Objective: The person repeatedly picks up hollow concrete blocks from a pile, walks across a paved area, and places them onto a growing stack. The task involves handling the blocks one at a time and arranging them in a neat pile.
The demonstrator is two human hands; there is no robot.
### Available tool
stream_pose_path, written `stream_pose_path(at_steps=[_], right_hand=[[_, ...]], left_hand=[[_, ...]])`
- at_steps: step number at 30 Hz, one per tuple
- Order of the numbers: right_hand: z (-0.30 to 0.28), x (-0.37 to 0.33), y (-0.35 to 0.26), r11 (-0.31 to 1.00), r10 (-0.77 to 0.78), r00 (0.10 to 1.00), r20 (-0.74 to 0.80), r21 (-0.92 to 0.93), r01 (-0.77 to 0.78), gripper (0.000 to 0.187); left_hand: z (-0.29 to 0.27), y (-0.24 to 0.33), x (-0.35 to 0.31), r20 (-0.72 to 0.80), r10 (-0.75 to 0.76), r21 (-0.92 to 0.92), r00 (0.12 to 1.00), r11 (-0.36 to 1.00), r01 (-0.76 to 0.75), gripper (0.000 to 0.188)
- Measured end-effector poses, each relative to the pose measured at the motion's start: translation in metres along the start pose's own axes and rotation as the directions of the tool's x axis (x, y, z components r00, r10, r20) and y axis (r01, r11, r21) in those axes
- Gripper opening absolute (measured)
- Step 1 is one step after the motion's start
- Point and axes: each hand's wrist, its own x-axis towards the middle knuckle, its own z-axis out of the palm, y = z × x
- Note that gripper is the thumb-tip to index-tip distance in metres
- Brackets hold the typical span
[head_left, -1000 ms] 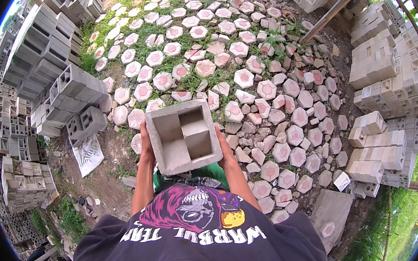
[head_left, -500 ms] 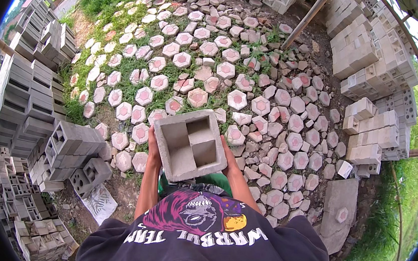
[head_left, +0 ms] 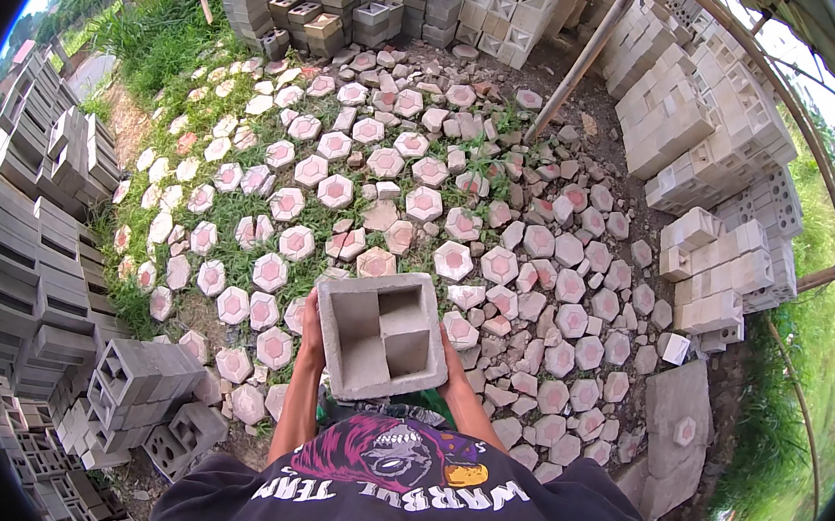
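Note:
A square grey concrete block [head_left: 346, 379] is held up in front of my body, its hollow face with inner partitions turned toward me. My left hand [head_left: 313, 327] presses against the block's left side, with the fingers mostly hidden behind it. On the opposite side my right hand [head_left: 450, 356] grips the right wall, its fingers also partly out of sight. Beneath the block lies ground set with hexagonal pavers [head_left: 274, 347] that have reddish centres.
Stacked grey blocks [head_left: 47, 295] line the left, with a smaller pile [head_left: 150, 375] nearer me. Pale blocks [head_left: 729, 260] rise at the right beside a slanting wooden pole [head_left: 588, 56]. More blocks [head_left: 342, 2] stand at the far end. A flat slab [head_left: 674, 436] lies at the right.
The block sits slightly lower and straighter in view, still between both hands. My view has tilted up, bringing more of the far stacks into sight.

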Motion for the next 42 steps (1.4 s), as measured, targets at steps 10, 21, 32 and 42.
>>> stream_pose_path(at_steps=[10, 21, 32, 42], right_hand=[[0.016, 0.093, -0.115, 0.998, -0.058, 0.998, -0.009, 0.012, 0.058, 0.075], [0.05, 0.173, -0.248, 0.994, -0.093, 0.994, 0.056, 0.055, 0.09, 0.071], [0.095, 0.311, -0.311, 0.991, -0.089, 0.995, 0.038, 0.103, 0.085, 0.068], [0.19, 0.397, -0.411, 0.979, -0.124, 0.992, -0.002, 0.163, 0.122, 0.062]], left_hand=[[0.082, 0.045, 0.117, 0.028, 0.022, -0.002, 0.999, 1.0, -0.022, 0.063], [0.162, 0.096, 0.244, 0.037, 0.06, 0.012, 0.998, 0.998, -0.06, 0.059], [0.154, 0.144, 0.414, 0.076, -0.075, 0.01, 0.994, 0.997, 0.074, 0.062], [0.181, 0.231, 0.558, 0.114, -0.129, 0.059, 0.985, 0.991, 0.123, 0.069]])
